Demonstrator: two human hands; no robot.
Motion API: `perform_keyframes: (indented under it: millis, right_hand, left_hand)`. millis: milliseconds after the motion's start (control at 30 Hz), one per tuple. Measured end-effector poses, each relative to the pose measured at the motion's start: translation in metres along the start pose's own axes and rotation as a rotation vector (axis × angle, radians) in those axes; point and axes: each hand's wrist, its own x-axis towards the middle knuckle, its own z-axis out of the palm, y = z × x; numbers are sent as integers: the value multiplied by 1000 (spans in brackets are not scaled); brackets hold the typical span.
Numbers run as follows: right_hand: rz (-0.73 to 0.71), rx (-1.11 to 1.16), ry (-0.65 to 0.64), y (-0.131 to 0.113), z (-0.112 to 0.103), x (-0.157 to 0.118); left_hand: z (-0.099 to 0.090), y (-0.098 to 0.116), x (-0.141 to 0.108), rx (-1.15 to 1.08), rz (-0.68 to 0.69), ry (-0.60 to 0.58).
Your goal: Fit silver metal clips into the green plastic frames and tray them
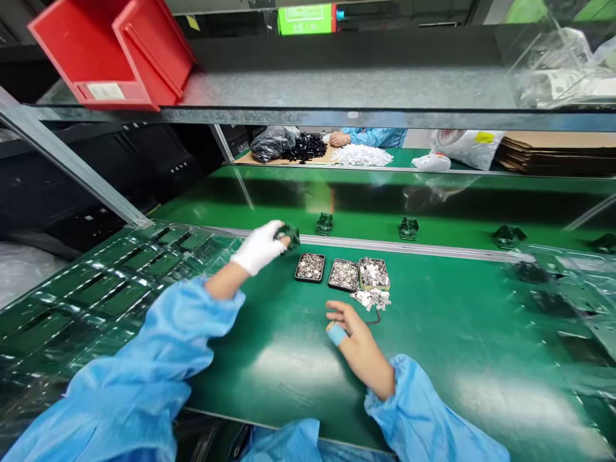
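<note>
In a white glove, my left hand (260, 248) grips a small dark plastic part (289, 237) over the near edge of the green belt. My right hand (353, 337) is bare, with blue tape round the thumb; it hovers above the green table (279, 359) with its fingers apart and nothing in them. Beyond it stand small black trays of tiny metal pieces, the left tray (309, 267), the middle tray (343, 274) and the right tray (374, 273). A loose heap of flat silvery pieces (372, 298) lies before them, with a hex key (376, 317) beside it.
Several dark parts (409, 228) sit spaced along the green belt (366, 215). Clear plastic blister trays (125, 269) cover the left side; more (577, 301) lie right, holding dark parts. A metal shelf (337, 83) with a red bin (144, 58) crosses above. Across the belt, a person's hand (339, 138) rests near piles.
</note>
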Motion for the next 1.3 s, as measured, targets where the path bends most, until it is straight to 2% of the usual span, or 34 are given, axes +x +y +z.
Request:
perform_keyframes:
  millis: [33,100,200,333,467,600,700,833,967,1033,1100,1167,1200,1300]
  right_hand:
    - [-37,-54,-45,-1,1,-3]
    - [-124,-175,-131,-2,4,-8]
    - [-151,-352,-242,-6,7,-12]
    - [-69,-525,-354,-12,4,-8]
    - [-22,-592,-451,-2,1,-1]
    - [-46,-580,-477,13,0,0]
    - [-35,-586,-477,11,-1,-1]
    - [-34,-633,-489,-3,-1,-1]
    - [-120,-671,-429,-5,-3,-5]
    - [-172,-679,-381,-3,-5,-8]
    - [-220,-686,-348,1,-6,-10]
    - [-261,-694,-337,4,-8,-12]
    - [-280,-702,-340,5,-9,-12]
    - [-337,-727,-363,8,-10,-13]
  left_hand:
    - [-7,-13,26,29,-107,35]
    - [-18,-37,67,55,-200,78]
    - [-28,-65,96,80,-286,118]
    - [-29,-88,100,115,-316,140]
    - [-21,-101,109,120,-284,104]
    - [-14,-110,120,125,-270,51]
    - [-15,-115,123,142,-267,15]
    - [-32,-116,129,199,-302,5]
    - [-69,-113,132,256,-350,4]
    - [-94,-118,120,269,-335,-22]
    - [-121,-129,93,327,-274,-59]
    - [-146,-144,51,477,-162,-112]
    - [-157,-151,26,547,-160,-131]
    - [-180,-173,-57,686,-331,-168]
